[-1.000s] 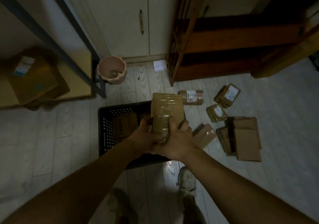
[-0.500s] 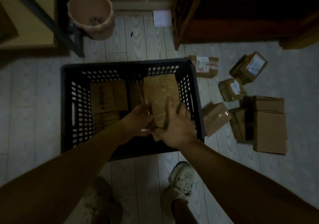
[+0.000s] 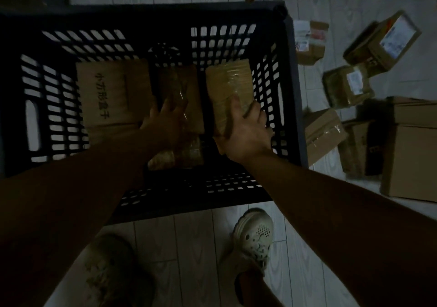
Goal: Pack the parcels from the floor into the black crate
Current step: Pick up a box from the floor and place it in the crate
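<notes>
Two hands reach down into the black crate (image 3: 292,98). The right hand (image 3: 248,134) grips a taped brown parcel (image 3: 228,86) by its near end, thumb across the top face and fingers curled round the right edge. This parcel sits inside the crate beside the right wall, its long axis running near to far, with the far end pointing at the far wall and leaning slightly right. The left hand (image 3: 165,122) lies with fingers spread on a second parcel (image 3: 192,89) in the middle of the crate, forearm stretched straight in from the near left. A printed flat box (image 3: 111,94) lies at the crate's left. Several parcels (image 3: 321,134) lie on the floor to the right of the crate.
</notes>
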A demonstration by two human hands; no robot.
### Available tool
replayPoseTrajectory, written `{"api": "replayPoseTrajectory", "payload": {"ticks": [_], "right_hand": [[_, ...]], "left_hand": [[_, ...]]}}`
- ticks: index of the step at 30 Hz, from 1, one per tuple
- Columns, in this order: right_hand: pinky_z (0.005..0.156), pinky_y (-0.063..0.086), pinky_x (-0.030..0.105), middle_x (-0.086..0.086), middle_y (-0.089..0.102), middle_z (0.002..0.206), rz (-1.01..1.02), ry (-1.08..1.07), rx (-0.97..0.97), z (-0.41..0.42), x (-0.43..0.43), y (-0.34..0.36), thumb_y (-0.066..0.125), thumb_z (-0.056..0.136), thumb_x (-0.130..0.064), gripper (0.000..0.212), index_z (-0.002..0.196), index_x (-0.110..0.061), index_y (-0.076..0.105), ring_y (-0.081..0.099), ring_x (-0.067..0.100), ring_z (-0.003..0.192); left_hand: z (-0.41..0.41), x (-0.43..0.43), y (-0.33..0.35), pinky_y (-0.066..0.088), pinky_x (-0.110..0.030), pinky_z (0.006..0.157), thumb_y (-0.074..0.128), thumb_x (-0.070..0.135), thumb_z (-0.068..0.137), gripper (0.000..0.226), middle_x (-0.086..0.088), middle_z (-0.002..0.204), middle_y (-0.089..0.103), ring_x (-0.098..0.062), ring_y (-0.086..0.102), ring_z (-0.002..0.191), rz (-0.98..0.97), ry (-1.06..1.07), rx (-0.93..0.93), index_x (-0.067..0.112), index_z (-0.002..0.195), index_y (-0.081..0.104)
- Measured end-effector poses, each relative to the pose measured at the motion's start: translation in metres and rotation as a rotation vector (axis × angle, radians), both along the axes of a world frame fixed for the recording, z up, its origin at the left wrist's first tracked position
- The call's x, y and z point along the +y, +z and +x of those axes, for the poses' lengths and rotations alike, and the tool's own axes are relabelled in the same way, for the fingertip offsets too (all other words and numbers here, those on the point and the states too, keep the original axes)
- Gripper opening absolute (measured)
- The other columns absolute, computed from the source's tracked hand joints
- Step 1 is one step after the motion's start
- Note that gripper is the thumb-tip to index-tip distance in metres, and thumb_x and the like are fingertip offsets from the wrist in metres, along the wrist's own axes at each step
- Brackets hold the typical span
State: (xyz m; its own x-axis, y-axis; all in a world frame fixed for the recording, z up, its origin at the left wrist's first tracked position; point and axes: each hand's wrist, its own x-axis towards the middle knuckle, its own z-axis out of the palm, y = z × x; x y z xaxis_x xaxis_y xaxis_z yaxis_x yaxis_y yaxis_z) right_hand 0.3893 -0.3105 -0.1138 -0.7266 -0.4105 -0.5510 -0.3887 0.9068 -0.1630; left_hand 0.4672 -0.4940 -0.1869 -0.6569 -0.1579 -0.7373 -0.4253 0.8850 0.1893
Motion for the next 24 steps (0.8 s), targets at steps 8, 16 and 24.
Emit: {"api": "replayPoseTrajectory", "payload": {"ticks": [8,16,24], "right_hand": [[0.104,0.029,0.058,0.022,0.005,0.153,0.018,0.07,0.001,-0.007,-0.012,-0.059,0.061,0.082,-0.05,0.093,0.15,-0.032,0.001,0.015,0.041,0.138],[0.107,0.027,0.061,0.023,-0.007,0.155,0.037,0.024,-0.065,-0.003,-0.013,-0.101,0.061,0.083,-0.05,0.096,0.149,-0.036,-0.007,0.005,0.043,0.142],[0.11,0.017,0.067,0.018,-0.024,0.155,0.224,0.009,-0.378,-0.022,-0.018,-0.076,0.064,0.079,-0.058,0.106,0.146,-0.042,-0.017,-0.011,0.049,0.141]], "left_hand": [[0.006,0.005,-0.029,-0.008,-0.057,0.114,0.03,0.082,0.073,0.098,-0.006,0.159,-0.013,-0.04,-0.018,0.142,-0.147,-0.09,0.044,0.035,0.147,-0.014],[0.011,-0.002,-0.034,-0.019,-0.062,0.108,0.017,0.091,0.066,0.096,-0.001,0.158,-0.018,-0.03,-0.016,0.144,-0.218,-0.148,0.006,0.044,0.144,-0.017],[0.008,-0.003,0.015,-0.011,-0.064,0.11,-0.016,0.095,0.043,0.123,-0.002,0.16,-0.01,-0.031,-0.015,0.145,-0.122,-0.212,-0.094,0.035,0.149,-0.004]]}}
